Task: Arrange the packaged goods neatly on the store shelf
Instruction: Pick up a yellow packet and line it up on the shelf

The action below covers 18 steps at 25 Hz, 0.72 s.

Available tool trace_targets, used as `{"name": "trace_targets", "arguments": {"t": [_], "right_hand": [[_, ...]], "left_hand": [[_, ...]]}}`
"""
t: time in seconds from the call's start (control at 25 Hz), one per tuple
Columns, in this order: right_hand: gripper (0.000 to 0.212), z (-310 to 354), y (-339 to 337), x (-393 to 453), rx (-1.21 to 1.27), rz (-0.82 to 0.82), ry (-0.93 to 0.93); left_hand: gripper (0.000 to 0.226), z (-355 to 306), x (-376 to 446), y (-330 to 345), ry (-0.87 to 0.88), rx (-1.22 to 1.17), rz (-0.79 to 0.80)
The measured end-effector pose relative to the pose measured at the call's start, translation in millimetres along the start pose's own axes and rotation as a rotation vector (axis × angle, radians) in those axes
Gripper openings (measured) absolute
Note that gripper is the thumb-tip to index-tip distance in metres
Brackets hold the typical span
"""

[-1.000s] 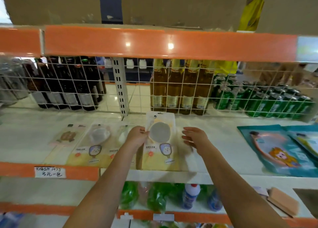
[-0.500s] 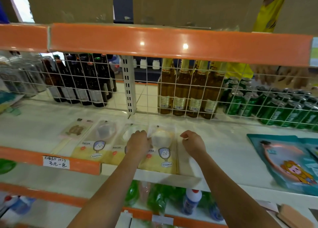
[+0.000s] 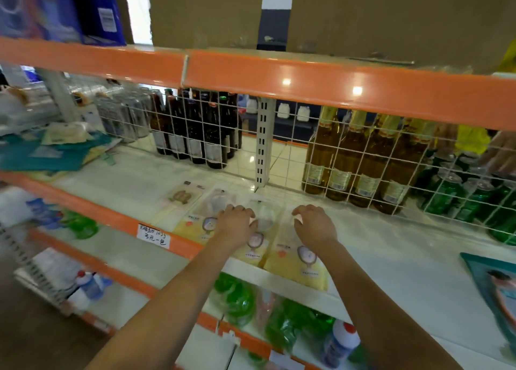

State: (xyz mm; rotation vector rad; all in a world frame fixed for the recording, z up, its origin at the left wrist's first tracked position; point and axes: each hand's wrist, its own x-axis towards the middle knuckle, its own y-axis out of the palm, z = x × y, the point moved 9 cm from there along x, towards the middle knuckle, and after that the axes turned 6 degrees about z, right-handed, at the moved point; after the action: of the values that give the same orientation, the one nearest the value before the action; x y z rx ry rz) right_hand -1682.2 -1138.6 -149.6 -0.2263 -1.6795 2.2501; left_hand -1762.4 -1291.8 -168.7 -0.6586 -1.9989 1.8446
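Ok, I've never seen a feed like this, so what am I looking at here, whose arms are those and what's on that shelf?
There is no machine here: a person wears a wide-angle camera on the head, looking forward and down at their own bare arms. The left hand and right hand rest on flat yellow-and-clear plastic packets lying in an overlapping row on the white shelf board. Fingers are bent onto the packets; neither hand lifts one. A handwritten white price tag sits on the orange shelf edge. Behind a white wire grid stand dark brown glass bottles, amber glass bottles and green cans. A teal packet lies at far right.
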Motion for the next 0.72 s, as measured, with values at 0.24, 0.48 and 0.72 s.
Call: {"name": "trace_targets", "arguments": {"t": [0.24,0.48,0.72], "right_hand": [[0.034,112.5,50.0,11.6,-0.065,0.131,-0.165],[0.036,260.1,76.7,11.3,-0.017,0.162,-0.395],[0.036,376.7,119.5,0.2,-0.022,0.240,-0.514]], "left_hand": [[0.041,111.3,-48.2,-7.3,-0.174,-0.015,0.071],[0.048,231.9,-110.6,-26.7,-0.336,-0.062,0.011],[0.051,341.5,-162.3,-30.8,-0.483,-0.100,0.029]]}}
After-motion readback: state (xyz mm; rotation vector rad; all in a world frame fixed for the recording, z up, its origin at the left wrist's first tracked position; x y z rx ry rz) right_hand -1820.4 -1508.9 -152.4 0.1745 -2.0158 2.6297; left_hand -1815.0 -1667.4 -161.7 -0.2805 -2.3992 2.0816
